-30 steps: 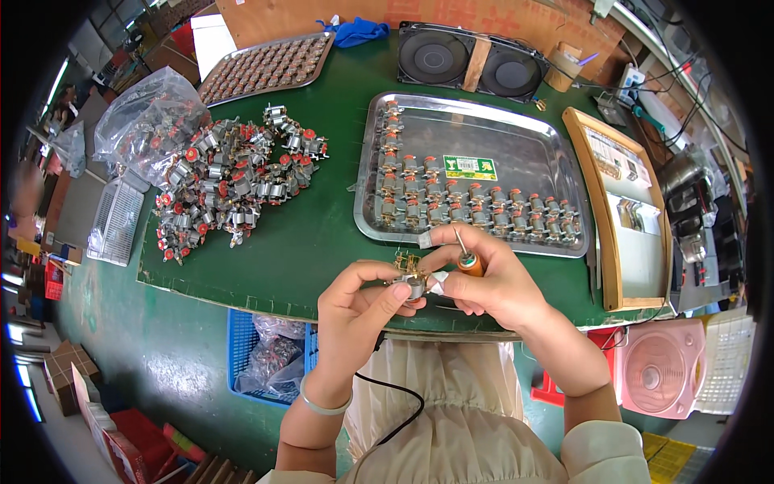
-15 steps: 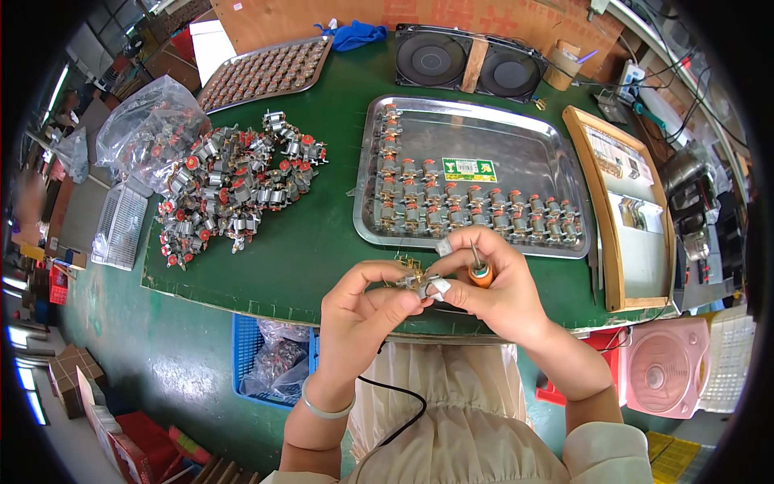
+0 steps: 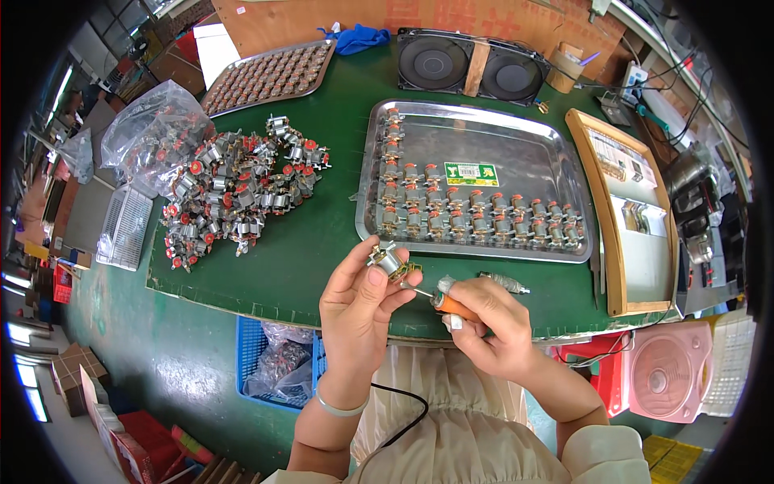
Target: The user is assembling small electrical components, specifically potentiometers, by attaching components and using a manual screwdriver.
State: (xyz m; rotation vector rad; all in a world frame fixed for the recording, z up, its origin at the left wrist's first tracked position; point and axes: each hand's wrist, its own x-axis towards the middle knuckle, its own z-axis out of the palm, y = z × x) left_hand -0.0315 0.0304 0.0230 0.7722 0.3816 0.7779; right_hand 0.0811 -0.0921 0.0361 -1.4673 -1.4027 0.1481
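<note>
My left hand (image 3: pixel 360 313) holds a small silver motor (image 3: pixel 389 260) between thumb and fingers, just above the near edge of the green table. My right hand (image 3: pixel 488 324) grips an orange-handled screwdriver (image 3: pixel 446 304), its thin tip pointing left into the motor. A steel tray (image 3: pixel 552 165) beyond my hands carries rows of similar motors (image 3: pixel 476 219). A loose heap of motors with red caps (image 3: pixel 234 194) lies on the table to the left.
A second tray of small parts (image 3: pixel 270 74) and two black fans (image 3: pixel 472 64) stand at the back. A wooden-framed board (image 3: pixel 633 206) lies right of the steel tray. A clear plastic bag (image 3: pixel 149 133) sits far left. A blue crate (image 3: pixel 274 367) is under the table edge.
My hands have dropped slightly toward me and spread apart. The left hand now holds the motor up clearly while the screwdriver tip meets it from the right.
</note>
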